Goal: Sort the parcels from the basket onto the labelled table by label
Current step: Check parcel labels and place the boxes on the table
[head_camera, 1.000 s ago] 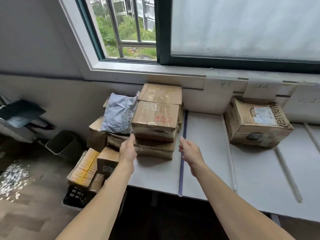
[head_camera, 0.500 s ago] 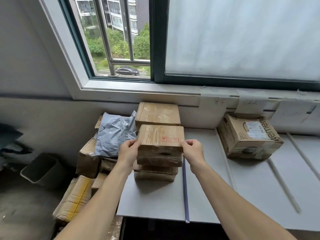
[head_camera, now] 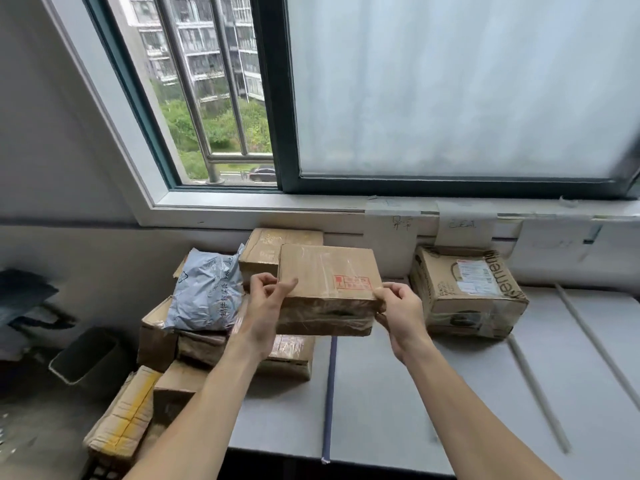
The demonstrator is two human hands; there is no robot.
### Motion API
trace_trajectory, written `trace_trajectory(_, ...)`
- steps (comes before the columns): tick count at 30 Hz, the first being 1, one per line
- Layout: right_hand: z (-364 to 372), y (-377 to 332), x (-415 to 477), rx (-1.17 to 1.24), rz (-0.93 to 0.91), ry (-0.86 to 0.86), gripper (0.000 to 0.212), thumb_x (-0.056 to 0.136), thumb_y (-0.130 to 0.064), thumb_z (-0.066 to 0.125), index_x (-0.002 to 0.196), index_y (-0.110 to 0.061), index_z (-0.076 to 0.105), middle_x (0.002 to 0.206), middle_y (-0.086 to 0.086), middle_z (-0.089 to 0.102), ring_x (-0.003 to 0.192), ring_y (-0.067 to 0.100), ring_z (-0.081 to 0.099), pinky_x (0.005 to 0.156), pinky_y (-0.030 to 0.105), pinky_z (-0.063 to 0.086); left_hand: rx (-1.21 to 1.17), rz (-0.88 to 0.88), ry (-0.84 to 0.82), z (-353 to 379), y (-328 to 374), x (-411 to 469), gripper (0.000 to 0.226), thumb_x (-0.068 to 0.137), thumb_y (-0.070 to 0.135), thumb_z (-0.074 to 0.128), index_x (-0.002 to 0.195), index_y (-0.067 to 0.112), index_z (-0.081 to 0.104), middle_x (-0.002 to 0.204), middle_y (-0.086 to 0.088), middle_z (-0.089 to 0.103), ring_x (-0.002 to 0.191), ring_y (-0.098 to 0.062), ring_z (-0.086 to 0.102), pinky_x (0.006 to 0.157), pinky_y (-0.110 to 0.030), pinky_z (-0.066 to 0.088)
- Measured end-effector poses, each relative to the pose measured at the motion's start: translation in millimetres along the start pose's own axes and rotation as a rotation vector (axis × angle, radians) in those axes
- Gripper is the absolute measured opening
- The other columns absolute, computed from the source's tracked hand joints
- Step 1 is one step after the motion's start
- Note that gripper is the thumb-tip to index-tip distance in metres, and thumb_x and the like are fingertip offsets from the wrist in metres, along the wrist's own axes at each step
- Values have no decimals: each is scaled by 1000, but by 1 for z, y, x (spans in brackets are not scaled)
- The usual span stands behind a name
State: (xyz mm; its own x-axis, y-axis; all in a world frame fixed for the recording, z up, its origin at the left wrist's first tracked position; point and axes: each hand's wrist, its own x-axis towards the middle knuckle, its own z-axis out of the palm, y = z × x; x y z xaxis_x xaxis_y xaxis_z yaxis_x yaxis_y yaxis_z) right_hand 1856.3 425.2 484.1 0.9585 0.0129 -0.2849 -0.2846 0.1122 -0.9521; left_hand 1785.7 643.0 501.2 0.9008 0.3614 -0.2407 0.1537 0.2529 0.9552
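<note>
Above table, left hand and right hand grip taped box by side edges.

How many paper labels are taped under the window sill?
3: one left label with handwriting, one middle label above the printed box, one right label, faint. More may be outside view.
</note>
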Motion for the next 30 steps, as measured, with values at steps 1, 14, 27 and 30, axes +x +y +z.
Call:
trace_trajectory(1,-8,0,-2,19,-8,-14,10,100,-9,59,109,-7,63,108,17,74,96,27,70,82,43,58,7,-8,8,6,-3,-3,78,55,65,89,110,32,43,123,-10,58,109,-30,60,95,-51,50)
trace_trajectory(14,-108,-8,-12,-52,-134,-215,13,101,-11,62,113,-15,66,99,3,74,84,11,67,70,29,51,-108,-31,-52,65,-26,-45,75,59,37,84,129,18,65,125,-15,73,109,-30,71,98,-57,55)
trace_trajectory(27,-85,-28,-11,131,219,-229,49,97,-61,59,129,-25,55,125,10,61,112,29,67,92,49,61,1189,884,188,120,-25,-36,134,56,54,85,163,19,12,148,-9,26,137,-27,29,115,-44,22)
trace_trajectory(30,-88,-34,-3,177,312,-264,71,91,-74,54,138,-20,55,125,16,66,111,33,69,88,49,62,1425,1164,124,123,-21,-29,144,47,42,91,163,13,12,146,-14,31,131,-32,35,110,-42,25)
